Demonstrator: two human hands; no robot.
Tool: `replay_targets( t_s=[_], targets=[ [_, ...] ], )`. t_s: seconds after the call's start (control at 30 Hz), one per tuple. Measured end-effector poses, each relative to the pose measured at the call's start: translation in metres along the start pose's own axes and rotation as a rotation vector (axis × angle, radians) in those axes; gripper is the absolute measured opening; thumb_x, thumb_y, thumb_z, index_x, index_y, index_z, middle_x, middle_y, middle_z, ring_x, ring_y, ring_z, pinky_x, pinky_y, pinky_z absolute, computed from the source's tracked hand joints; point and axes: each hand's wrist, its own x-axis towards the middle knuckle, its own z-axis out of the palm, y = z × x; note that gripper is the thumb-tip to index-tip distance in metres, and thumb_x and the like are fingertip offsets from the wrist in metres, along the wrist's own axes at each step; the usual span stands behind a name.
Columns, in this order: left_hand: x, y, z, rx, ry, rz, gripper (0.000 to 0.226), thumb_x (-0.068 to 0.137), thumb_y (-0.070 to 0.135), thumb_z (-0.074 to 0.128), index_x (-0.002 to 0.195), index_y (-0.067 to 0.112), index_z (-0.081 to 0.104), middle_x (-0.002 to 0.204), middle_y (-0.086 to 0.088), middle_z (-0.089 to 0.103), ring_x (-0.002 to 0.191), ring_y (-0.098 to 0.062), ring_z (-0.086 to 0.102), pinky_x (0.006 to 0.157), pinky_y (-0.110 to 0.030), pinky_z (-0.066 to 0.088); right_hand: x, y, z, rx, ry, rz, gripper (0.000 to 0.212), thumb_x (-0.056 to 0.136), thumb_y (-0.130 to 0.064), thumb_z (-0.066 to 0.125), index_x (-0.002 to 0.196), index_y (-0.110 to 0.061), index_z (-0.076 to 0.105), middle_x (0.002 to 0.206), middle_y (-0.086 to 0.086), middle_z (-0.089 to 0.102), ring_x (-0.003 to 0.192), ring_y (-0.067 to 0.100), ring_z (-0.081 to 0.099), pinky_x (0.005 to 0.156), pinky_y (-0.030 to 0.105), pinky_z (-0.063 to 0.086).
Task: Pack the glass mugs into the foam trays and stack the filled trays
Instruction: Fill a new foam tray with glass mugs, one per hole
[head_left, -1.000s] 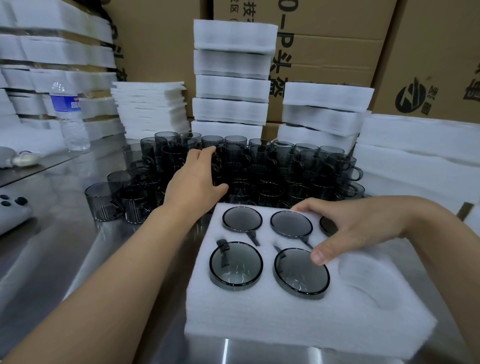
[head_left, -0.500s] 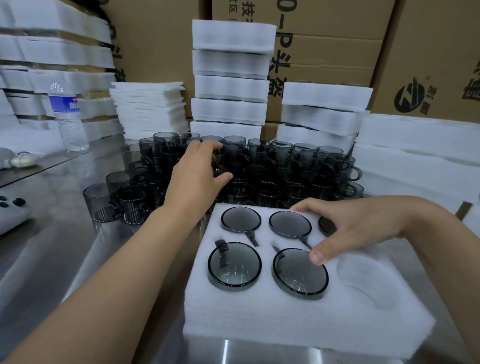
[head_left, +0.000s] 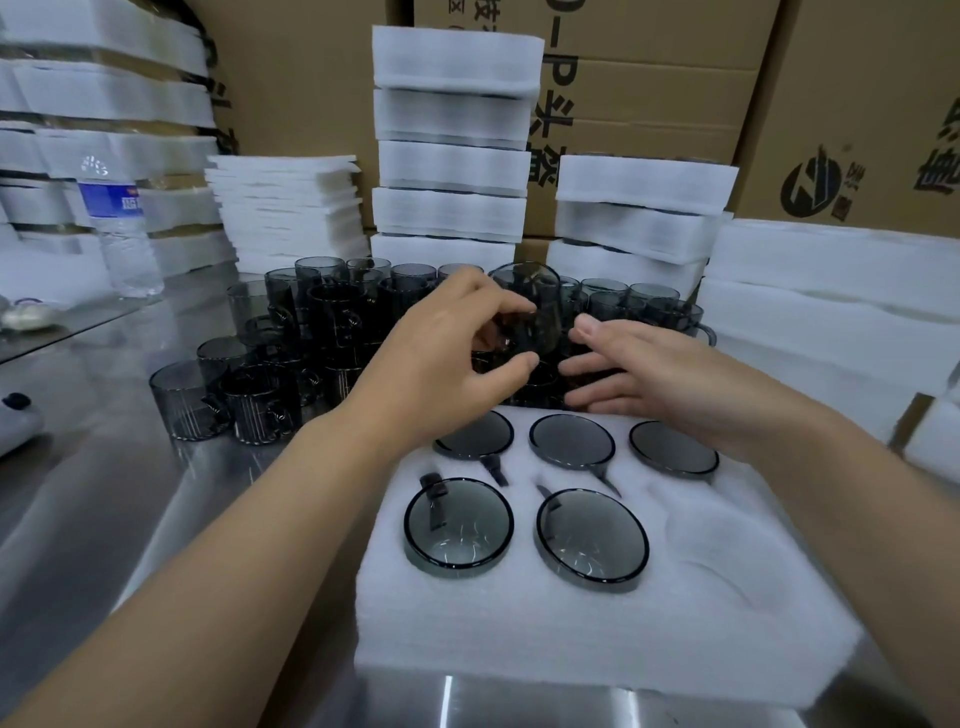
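Note:
A white foam tray (head_left: 597, 634) lies in front of me on the steel table, with several smoky glass mugs (head_left: 460, 525) sunk into its round pockets. Its near right pocket (head_left: 727, 551) holds nothing. Behind the tray stands a crowd of loose grey mugs (head_left: 291, 332). My left hand (head_left: 447, 358) grips one raised mug (head_left: 530, 306) above that crowd, fingers curled round its side. My right hand (head_left: 634, 374) hovers just right of that mug with straight fingers, apart from it or barely touching.
Stacks of filled foam trays (head_left: 452, 156) stand behind the mugs, with a shorter stack (head_left: 639, 218) to the right and thin foam sheets (head_left: 285, 208) to the left. A water bottle (head_left: 119, 228) stands at left. Cardboard boxes (head_left: 857, 104) form the back wall.
My left hand has lifted a mug out of the crowd and carried it rightward. My right hand has left the tray and moved up toward that mug.

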Motion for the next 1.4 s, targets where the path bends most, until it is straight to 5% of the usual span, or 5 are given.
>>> replay_targets(
  t_s=[0.33, 0.53, 0.7, 0.9, 1.4],
  targets=[
    [-0.003, -0.001, 0.007, 0.048, -0.116, 0.112, 0.039, 0.082, 0.029, 0.062, 0.119, 0.019, 0.063, 0.110, 0.008, 0.053, 0.090, -0.008, 0.055, 0.078, -0.039, 0.052, 0.008, 0.004, 0.011, 0.320, 0.162, -0.010, 0.020, 0.087, -0.030, 0.065, 0.101, -0.016, 0.064, 0.100, 0.013, 0.069, 0.079, 0.019, 0.070, 0.074, 0.029, 0.054],
    [-0.003, -0.005, 0.011, -0.055, -0.063, 0.045, 0.071, 0.078, 0.031, 0.065, 0.141, 0.036, 0.034, 0.119, 0.018, 0.031, 0.095, 0.004, 0.048, 0.074, -0.031, 0.054, 0.010, 0.006, 0.012, 0.370, 0.188, -0.024, 0.017, 0.084, -0.019, 0.064, 0.101, -0.019, 0.061, 0.093, 0.007, 0.069, 0.075, 0.017, 0.070, 0.070, 0.027, 0.053],
    [-0.002, -0.013, 0.018, -0.140, -0.121, -0.173, 0.093, 0.078, 0.038, 0.073, 0.149, 0.032, 0.014, 0.129, 0.013, 0.030, 0.106, 0.001, 0.046, 0.083, -0.019, 0.043, 0.009, 0.007, 0.012, 0.384, 0.200, -0.050, 0.025, 0.084, -0.012, 0.060, 0.108, -0.021, 0.059, 0.103, 0.008, 0.070, 0.085, 0.019, 0.068, 0.073, 0.027, 0.054],
    [0.000, -0.016, 0.022, -0.280, -0.258, -0.315, 0.060, 0.077, 0.038, 0.074, 0.132, 0.031, 0.051, 0.086, 0.018, 0.069, 0.083, 0.007, 0.062, 0.077, -0.016, 0.047, 0.009, 0.005, 0.013, 0.389, 0.193, -0.053, 0.027, 0.087, -0.008, 0.055, 0.111, -0.019, 0.060, 0.114, 0.016, 0.067, 0.089, 0.020, 0.066, 0.077, 0.029, 0.053],
    [0.001, -0.014, 0.021, -0.322, -0.250, -0.330, 0.071, 0.079, 0.035, 0.073, 0.142, 0.022, 0.044, 0.081, 0.016, 0.071, 0.079, 0.003, 0.065, 0.073, -0.009, 0.045, 0.011, 0.008, 0.012, 0.365, 0.171, -0.052, 0.028, 0.090, -0.010, 0.054, 0.116, -0.017, 0.062, 0.112, 0.009, 0.068, 0.090, 0.023, 0.069, 0.074, 0.028, 0.053]
  ],
)
